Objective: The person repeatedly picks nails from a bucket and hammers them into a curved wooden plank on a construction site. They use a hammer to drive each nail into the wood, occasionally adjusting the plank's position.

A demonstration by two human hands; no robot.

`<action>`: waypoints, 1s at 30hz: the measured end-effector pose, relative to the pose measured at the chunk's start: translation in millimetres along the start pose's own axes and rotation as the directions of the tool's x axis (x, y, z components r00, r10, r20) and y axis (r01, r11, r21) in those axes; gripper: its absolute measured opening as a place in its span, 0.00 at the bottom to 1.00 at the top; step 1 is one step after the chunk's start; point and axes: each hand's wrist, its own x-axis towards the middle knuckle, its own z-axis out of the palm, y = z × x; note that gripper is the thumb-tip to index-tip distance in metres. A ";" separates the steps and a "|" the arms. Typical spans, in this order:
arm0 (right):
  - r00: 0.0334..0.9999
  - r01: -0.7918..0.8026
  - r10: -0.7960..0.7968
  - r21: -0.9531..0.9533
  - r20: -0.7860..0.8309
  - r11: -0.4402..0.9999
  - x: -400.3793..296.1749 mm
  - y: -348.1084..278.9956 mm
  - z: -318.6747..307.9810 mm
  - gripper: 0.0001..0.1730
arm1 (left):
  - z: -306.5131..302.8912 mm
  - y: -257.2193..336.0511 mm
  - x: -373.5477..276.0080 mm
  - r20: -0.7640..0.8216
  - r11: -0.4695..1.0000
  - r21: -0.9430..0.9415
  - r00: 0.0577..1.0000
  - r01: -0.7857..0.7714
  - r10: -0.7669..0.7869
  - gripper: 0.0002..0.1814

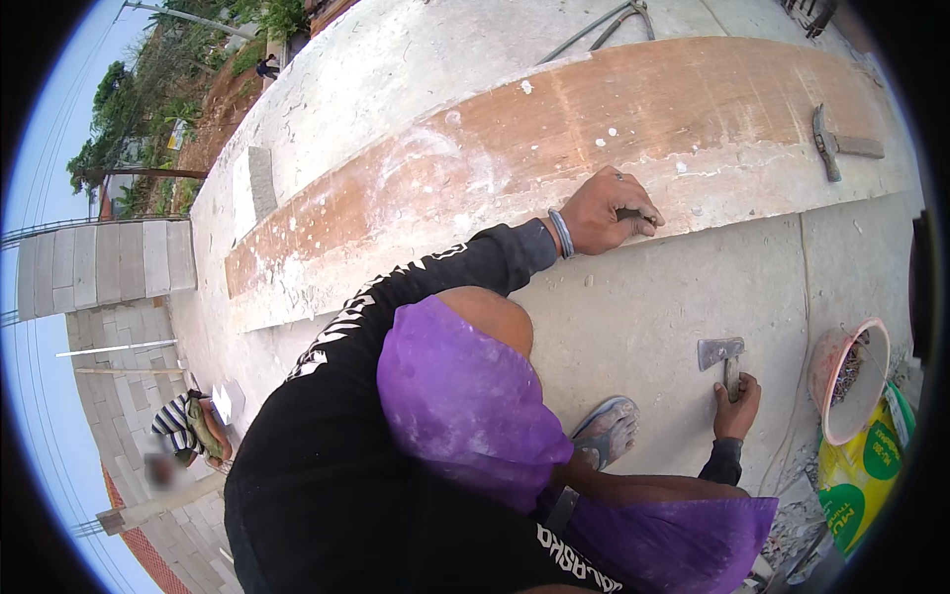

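My left hand (612, 211), with a ring and a grey wristband, rests at the near edge of a long plywood board (460, 160) marked with cement. Its fingers are curled and thumb and fingertips come together; whether something small is between them cannot be made out. Low over the concrete floor, my right hand (736, 407) grips the short handle of a hatchet (720, 353), its metal head lying beyond the fingers. A claw hammer (825, 145) lies on the board's far right part. A pink bucket (822, 393) holding what look like nails stands right of my right hand.
Yellow-green printed bags (853, 475) and rubble lie below the bucket. A cord (805, 297) crosses the floor. Metal-handled tools (594, 33) lie beyond the board. A pale block (256, 185) stands behind its left end. Another person (189, 427) bends near a block wall (122, 364).
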 end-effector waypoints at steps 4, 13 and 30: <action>0.995 -0.075 0.073 0.029 0.062 0.997 12.1 -2.6 -4.8 0.27 | -0.5 -2.9 -8.2 -0.011 1.000 -0.001 1.000 -0.007 0.007 0.05; 0.982 0.129 -0.128 -0.003 -0.140 0.992 -2.5 19.7 18.4 0.23 | 1.0 -0.7 -1.6 -0.014 0.999 -0.024 1.000 -0.022 0.022 0.06; 0.882 -0.454 0.305 0.478 0.359 0.752 17.0 -67.7 -18.2 0.23 | -2.6 -2.7 -4.6 0.025 0.999 -0.001 0.999 0.046 -0.046 0.07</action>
